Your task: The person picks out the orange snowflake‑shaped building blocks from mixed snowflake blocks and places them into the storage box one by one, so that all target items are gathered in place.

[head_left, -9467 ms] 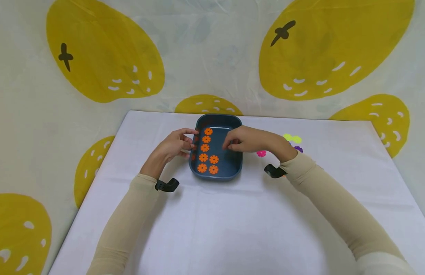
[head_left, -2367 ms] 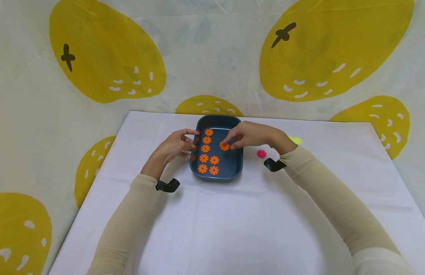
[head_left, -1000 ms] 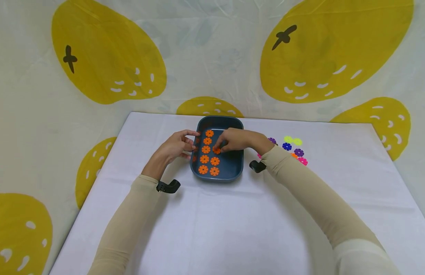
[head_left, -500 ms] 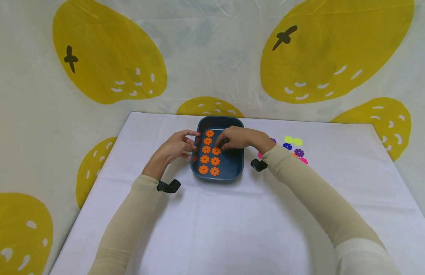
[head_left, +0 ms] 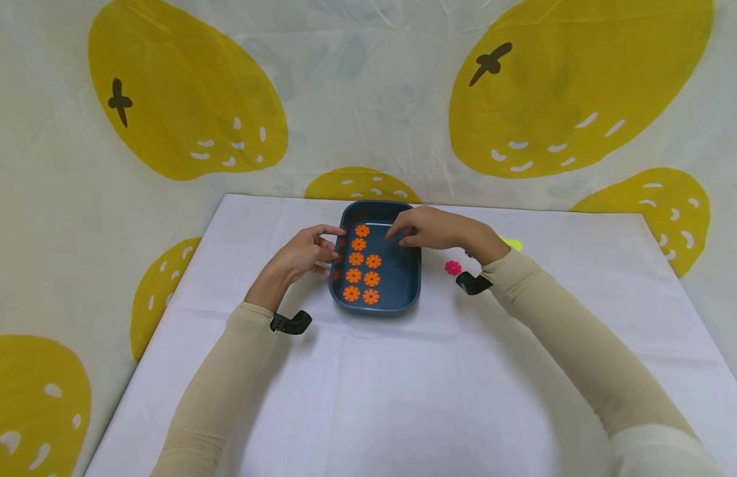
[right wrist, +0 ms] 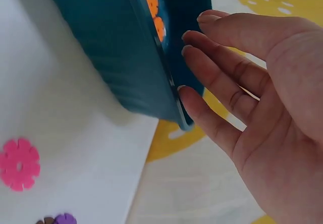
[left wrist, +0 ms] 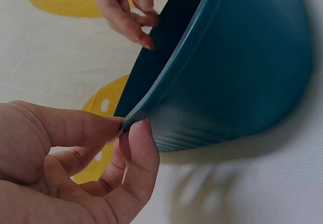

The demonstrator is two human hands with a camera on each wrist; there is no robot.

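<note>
In the head view a dark blue rectangular tray (head_left: pixel 398 291) stands at the table's back. Inside, orange notched snowflake discs (head_left: pixel 353 275) lie flat: several in a left column, three in the column beside it. My left hand (head_left: pixel 299 255) pinches the tray's left rim; the left wrist view shows thumb and finger on either side of the rim (left wrist: pixel 171 62). Over the tray's right wall hovers my right hand (head_left: pixel 437 228), holding nothing. Its fingers are spread and slightly bent in the right wrist view, near the rim; whether they touch it I cannot tell.
Right of the tray a pink disc (head_left: pixel 453 267) lies on the white table (head_left: pixel 368 397). Yellow discs (head_left: pixel 513 244) show partly behind my right wrist. A purple disc (right wrist: pixel 65 219) shows at the right wrist view's lower edge. A patterned cloth (head_left: pixel 368 99) hangs behind the table.
My right hand brought an orange disc into the tray and set it down at the top of the second column. It has since let go and drawn back to the right. The left hand stayed.
</note>
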